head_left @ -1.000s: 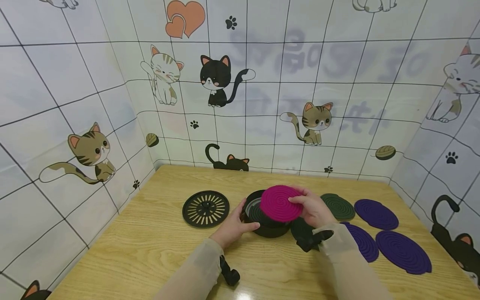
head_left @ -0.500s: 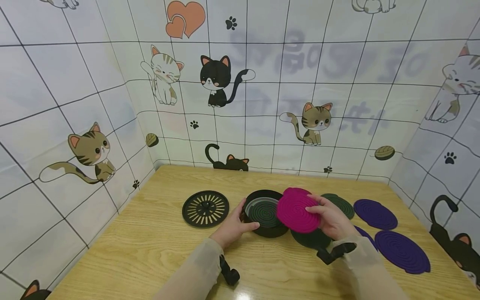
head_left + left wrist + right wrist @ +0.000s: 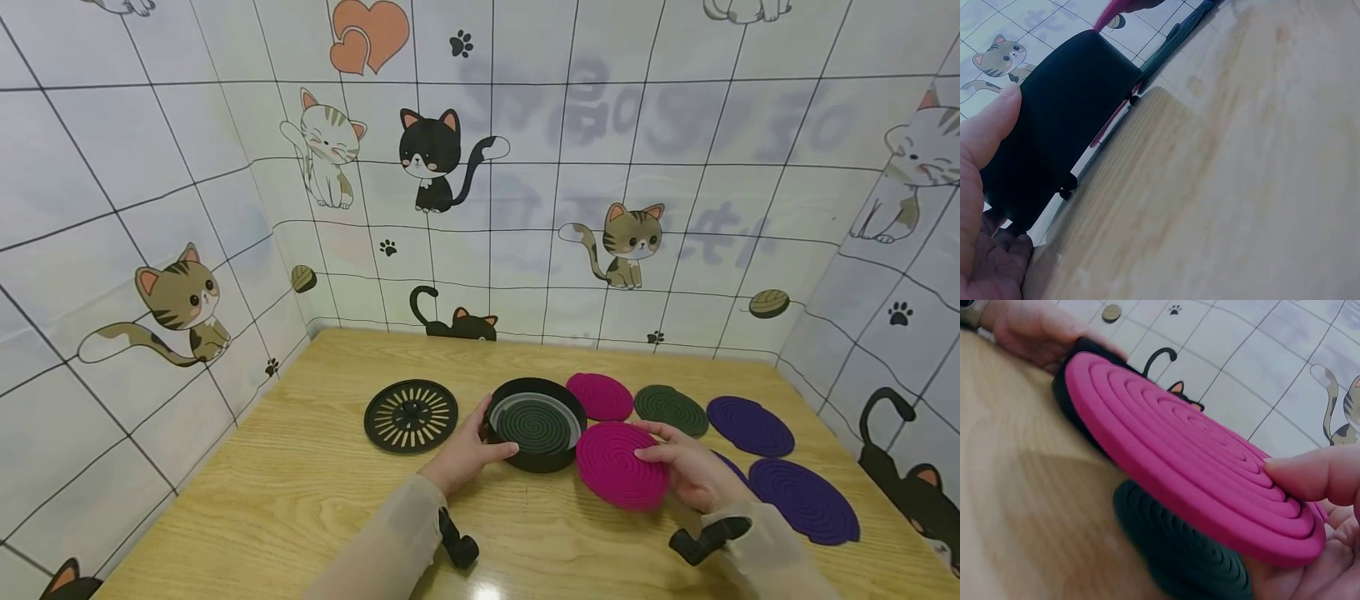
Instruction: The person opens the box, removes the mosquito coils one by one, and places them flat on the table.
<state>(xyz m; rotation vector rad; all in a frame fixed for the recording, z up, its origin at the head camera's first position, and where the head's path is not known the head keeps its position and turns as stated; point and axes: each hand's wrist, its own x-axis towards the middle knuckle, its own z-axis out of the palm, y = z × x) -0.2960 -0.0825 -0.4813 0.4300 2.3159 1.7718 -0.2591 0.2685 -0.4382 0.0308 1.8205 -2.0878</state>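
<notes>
My left hand (image 3: 471, 450) grips the left side of a round black mosquito coil holder (image 3: 542, 462), its thumb along the near wall. A dark green mosquito coil (image 3: 534, 427) lies inside the holder. Between thumb and fingers my right hand (image 3: 693, 467) pinches a pink mosquito coil (image 3: 618, 467), held tilted just right of the holder. The right wrist view shows this pink coil (image 3: 1191, 456) above another dark green coil (image 3: 1179, 540) on the table. From the left wrist, the holder's black wall (image 3: 1066, 119) and small feet show.
The slotted black lid (image 3: 411, 417) lies left of the holder. Behind and to the right are another pink coil (image 3: 600, 397), a green coil (image 3: 670, 408) and several purple coils (image 3: 802, 500). A cat-patterned wall (image 3: 525, 275) borders the wooden table (image 3: 315, 508).
My right hand has carried the pink coil from over the holder rightward and toward me, uncovering the green coil inside and the other pink coil behind. My left hand stays put.
</notes>
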